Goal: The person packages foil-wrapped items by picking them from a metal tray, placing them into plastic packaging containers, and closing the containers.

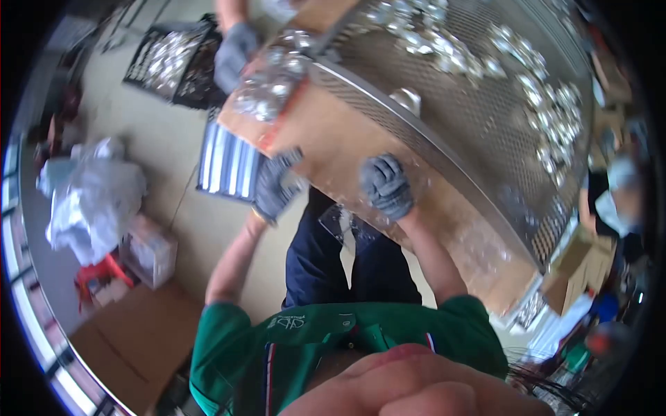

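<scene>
My left hand (278, 186), in a grey glove, is at the near edge of the cardboard-covered ledge (333, 125), thumb and fingers apart with nothing between them. Gloved in grey too, my right hand (386, 186) rests over the cardboard with its fingers curled in; what they hold, if anything, is hidden. A clear plastic bag (338, 223) hangs at the ledge's edge between my hands. Further up the ledge lies a clear bag of shiny silver pieces (267, 93), beside a co-worker's gloved hand (237, 57).
Behind the ledge, a perforated metal tray (458, 97) holds many silver pieces (555, 125). Black crates (166, 62) stand on the floor at upper left. White plastic bags (94, 194) and a clear bin (149, 249) are on the left. Cardboard boxes (579, 267) stand at right.
</scene>
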Available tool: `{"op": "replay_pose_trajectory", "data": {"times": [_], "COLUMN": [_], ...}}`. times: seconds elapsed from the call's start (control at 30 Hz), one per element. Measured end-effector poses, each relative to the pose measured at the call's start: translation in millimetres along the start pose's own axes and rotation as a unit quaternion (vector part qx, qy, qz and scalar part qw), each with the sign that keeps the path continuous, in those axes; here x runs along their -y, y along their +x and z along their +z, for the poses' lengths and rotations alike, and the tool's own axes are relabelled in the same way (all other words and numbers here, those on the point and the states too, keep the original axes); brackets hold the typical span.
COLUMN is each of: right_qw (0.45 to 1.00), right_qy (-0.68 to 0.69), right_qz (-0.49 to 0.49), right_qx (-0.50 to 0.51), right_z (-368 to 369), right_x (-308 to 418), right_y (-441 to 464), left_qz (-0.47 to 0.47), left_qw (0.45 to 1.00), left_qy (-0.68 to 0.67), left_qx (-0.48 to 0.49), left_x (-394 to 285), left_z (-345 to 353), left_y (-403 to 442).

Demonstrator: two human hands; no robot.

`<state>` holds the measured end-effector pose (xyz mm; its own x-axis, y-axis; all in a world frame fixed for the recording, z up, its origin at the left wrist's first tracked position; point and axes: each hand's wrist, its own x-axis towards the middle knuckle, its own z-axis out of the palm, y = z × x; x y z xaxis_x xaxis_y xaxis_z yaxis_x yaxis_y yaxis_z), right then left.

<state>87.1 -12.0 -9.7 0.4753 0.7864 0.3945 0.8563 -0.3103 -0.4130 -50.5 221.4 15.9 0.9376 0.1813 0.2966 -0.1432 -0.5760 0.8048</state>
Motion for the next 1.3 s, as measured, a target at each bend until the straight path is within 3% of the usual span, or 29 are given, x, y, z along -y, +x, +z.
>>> {"op": "replay_pose_trajectory", "data": {"times": [0.07,0.17,0.2,0.23,0.27,0.3,0.33,0.4,0.43,0.47,0.5,0.53,0.6,0.67,0.73,0.8,0.83,0.87,0.9,0.93,0.97,1.0,1.03,1.07,1.1,1.13,1.2,1.27,1.3], "right_qw": [0.996,0.995,0.995,0.992,0.987,0.977,0.989,0.975,0.953,0.958,0.955,0.954,0.931,0.931,0.928,0.885,0.848,0.756,0.865,0.905,0.934,0.894,0.844,0.845,0.808,0.765,0.758,0.706,0.718], "right_qy": [0.039,0.076,0.073,0.098,0.124,0.129,0.050,0.072,0.169,0.141,0.111,0.112,-0.002,-0.006,-0.011,0.153,0.363,0.564,0.437,0.367,0.284,0.380,0.473,0.469,0.529,0.587,0.588,0.626,0.607], "right_qz": [-0.002,0.005,0.003,-0.022,-0.045,-0.074,0.020,0.166,0.213,0.244,0.275,0.277,0.229,0.238,0.243,0.311,0.306,0.284,0.244,0.215,0.194,0.198,0.201,0.203,0.188,0.174,0.213,0.214,0.230], "right_qx": [-0.075,-0.071,-0.074,-0.083,-0.091,-0.153,-0.137,-0.126,-0.133,-0.055,0.024,0.017,0.283,0.279,0.283,0.309,0.234,0.174,0.040,-0.028,-0.098,-0.128,-0.157,-0.156,-0.179,-0.200,-0.184,-0.253,-0.253], "right_z": [-6,-5,-12,-23,-35,-49,-63,-97,-110,-111,-111,-102,-69,-39,-16,4,-8,-20,-38,-54,-70,-83,-93,-101,-107,-112,-111,-91,-87], "right_x": [6,11,9,11,14,9,5,-8,-22,-42,-60,-77,-108,-128,-146,-170,-188,-204,-182,-165,-148,-137,-125,-111,-96,-79,-52,-36,-22], "right_y": [3,-3,0,6,12,26,40,77,99,114,127,135,141,134,136,149,140,131,125,118,111,103,94,82,70,57,32,4,-8], "left_qz": [-0.015,-0.215,-0.213,-0.126,-0.126,-0.261,-0.289,-0.345,-0.264,-0.179,-0.209,-0.206,-0.070,-0.034,0.013,0.003,-0.025,-0.052,-0.051,-0.089,-0.127,-0.125,-0.257,-0.361,-0.243,-0.249,-0.212,-0.330,-0.387], "left_qw": [0.995,0.936,0.936,0.975,0.975,0.910,0.880,0.807,0.856,0.892,0.875,0.876,0.959,0.970,0.965,0.995,0.994,0.990,0.990,0.988,0.984,0.984,0.875,0.663,0.903,0.901,0.971,0.859,0.780], "left_qy": [-0.097,-0.254,-0.241,-0.086,-0.083,-0.298,-0.359,-0.473,-0.420,-0.361,-0.378,-0.373,-0.247,-0.225,-0.249,-0.010,-0.043,-0.077,-0.080,-0.084,-0.089,-0.094,-0.389,-0.637,-0.322,-0.324,-0.110,-0.390,-0.488], "left_qx": [-0.021,0.116,0.145,0.160,0.162,0.121,0.111,0.082,0.145,0.207,0.221,0.227,0.123,0.086,-0.076,-0.102,-0.102,-0.103,-0.106,-0.098,-0.089,-0.087,-0.129,-0.155,-0.146,-0.147,-0.021,-0.040,-0.063], "left_x": [-44,-48,-48,-43,-41,-43,-43,-41,-55,-63,-62,-68,-81,-81,-89,-90,-83,-75,-69,-62,-54,-37,-16,-8,-34,-39,-32,-36,-42], "left_z": [54,123,132,140,147,149,146,138,117,102,94,89,77,77,82,91,100,110,119,128,138,148,157,163,163,160,155,156,155], "left_y": [-11,-39,-39,-42,-49,-50,-53,-58,-48,-45,-47,-46,-39,-36,-25,-13,-13,-15,-18,-21,-24,-27,-30,-33,-27,-25,-15,-7,-2]}}
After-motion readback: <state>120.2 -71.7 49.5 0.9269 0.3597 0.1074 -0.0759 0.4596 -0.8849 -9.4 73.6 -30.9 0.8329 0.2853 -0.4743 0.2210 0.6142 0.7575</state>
